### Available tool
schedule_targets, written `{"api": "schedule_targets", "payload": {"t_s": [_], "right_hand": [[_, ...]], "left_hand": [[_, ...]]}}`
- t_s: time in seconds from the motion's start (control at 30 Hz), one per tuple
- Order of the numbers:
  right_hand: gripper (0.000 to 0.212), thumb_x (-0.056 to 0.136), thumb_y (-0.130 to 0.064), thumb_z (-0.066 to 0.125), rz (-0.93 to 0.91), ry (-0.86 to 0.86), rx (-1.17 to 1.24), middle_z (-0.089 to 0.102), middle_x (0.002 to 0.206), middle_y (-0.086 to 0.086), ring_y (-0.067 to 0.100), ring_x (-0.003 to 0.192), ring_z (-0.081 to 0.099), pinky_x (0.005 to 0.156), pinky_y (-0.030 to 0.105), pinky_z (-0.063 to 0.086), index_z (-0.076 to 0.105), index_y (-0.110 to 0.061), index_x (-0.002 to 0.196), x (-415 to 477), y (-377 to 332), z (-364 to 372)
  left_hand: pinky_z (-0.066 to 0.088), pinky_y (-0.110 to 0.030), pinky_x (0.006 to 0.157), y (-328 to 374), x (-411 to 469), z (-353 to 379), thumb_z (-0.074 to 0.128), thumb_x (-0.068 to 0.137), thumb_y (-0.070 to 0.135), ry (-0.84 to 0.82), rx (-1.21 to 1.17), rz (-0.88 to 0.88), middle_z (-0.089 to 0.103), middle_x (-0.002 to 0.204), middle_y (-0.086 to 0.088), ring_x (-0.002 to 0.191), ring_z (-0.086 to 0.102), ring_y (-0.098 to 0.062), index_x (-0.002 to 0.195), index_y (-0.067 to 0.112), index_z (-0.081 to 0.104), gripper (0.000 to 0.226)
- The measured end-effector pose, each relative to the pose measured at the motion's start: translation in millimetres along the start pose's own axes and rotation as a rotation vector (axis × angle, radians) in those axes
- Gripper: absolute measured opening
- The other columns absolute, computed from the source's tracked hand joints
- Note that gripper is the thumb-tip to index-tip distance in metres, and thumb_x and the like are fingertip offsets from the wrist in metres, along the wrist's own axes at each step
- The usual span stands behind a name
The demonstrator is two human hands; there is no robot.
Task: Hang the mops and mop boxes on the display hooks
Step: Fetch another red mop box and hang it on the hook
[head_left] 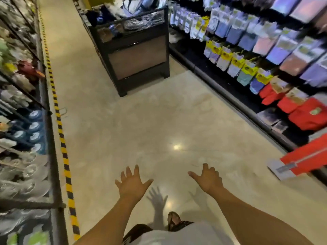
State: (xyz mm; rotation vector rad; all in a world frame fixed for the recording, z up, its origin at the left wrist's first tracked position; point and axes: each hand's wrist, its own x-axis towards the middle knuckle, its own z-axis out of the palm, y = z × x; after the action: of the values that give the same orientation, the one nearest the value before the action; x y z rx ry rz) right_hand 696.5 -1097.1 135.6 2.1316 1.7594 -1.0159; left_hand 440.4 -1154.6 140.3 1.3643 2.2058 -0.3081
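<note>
Both hands are reaching forward over the floor [141, 121] and holding nothing. The left hand [133, 184] is spreading its fingers [136, 169] wide, palm down. The right hand [208, 179] is showing its fingers loosely splayed, thumb pointing left. A red mop box [307, 156] is lying at the foot of the right shelf [230, 89], well apart from the right hand, with its pale end jutting onto the floor; blur is hiding its print. More red packs [309, 115] are sitting low on that shelf. A black bin [138, 55] is standing ahead in the aisle. Striped tape [60, 121] is running along the left shelf [51, 156].
</note>
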Motion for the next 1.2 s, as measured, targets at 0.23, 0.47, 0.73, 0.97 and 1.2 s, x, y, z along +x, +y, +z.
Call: {"api": "schedule_targets", "payload": {"t_s": [0.23, 0.47, 0.73, 0.97, 1.2], "right_hand": [[0.089, 0.087, -0.073, 0.044, 0.274, 0.078, 0.231, 0.045, 0.141, 0.017, 0.035, 0.131, 0.042, 0.102, 0.043, 0.04, 0.027, -0.012, 0.149, 16.3, 69.6, -30.7], [0.089, 0.088, -0.07, 0.047, 0.608, 0.157, 0.496, 0.043, 0.142, 0.02, 0.037, 0.133, 0.04, 0.106, 0.045, 0.038, 0.026, -0.01, 0.15, 41.0, 135.2, -63.8], [0.086, 0.088, -0.069, 0.047, 0.738, 0.189, 0.57, 0.043, 0.142, 0.018, 0.035, 0.133, 0.04, 0.104, 0.043, 0.038, 0.026, -0.012, 0.15, 107.9, 154.6, -126.1], [0.084, 0.09, -0.063, 0.052, 0.762, 0.282, 0.746, 0.042, 0.144, 0.019, 0.036, 0.135, 0.038, 0.108, 0.043, 0.038, 0.026, -0.011, 0.15, 165.0, 166.3, -182.2], [0.086, 0.09, -0.066, 0.048, 0.885, 0.22, 0.705, 0.041, 0.145, 0.014, 0.031, 0.135, 0.039, 0.107, 0.04, 0.038, 0.019, -0.015, 0.153, 149.9, 227.5, -185.7]], "left_hand": [[0.011, -0.057, 0.117, 120.8, 60.9, -18.6, 0.034, 0.086, 0.077, -0.049, 0.217, 0.303, 0.003, 0.163, -0.011, 0.148, 0.008, -0.037, 0.155, 0.024, 0.003, 0.093], [0.009, -0.058, 0.117, 244.1, 103.8, -13.6, 0.033, 0.088, 0.074, -0.138, 0.354, 0.592, 0.002, 0.163, -0.011, 0.148, 0.007, -0.037, 0.156, 0.025, 0.002, 0.089], [0.013, -0.058, 0.116, 383.4, 194.8, -59.9, 0.035, 0.085, 0.077, -0.138, 0.423, 0.722, 0.009, 0.162, -0.011, 0.148, 0.009, -0.037, 0.155, 0.024, 0.008, 0.093], [0.015, -0.058, 0.115, 476.8, 243.2, -76.4, 0.036, 0.084, 0.077, -0.126, 0.546, 0.808, 0.014, 0.161, -0.013, 0.147, 0.013, -0.037, 0.154, 0.023, 0.011, 0.092], [0.013, -0.057, 0.116, 558.6, 216.5, -41.5, 0.033, 0.081, 0.082, -0.194, 0.627, 0.938, 0.004, 0.162, -0.015, 0.148, 0.009, -0.036, 0.155, 0.023, 0.008, 0.099]]}}
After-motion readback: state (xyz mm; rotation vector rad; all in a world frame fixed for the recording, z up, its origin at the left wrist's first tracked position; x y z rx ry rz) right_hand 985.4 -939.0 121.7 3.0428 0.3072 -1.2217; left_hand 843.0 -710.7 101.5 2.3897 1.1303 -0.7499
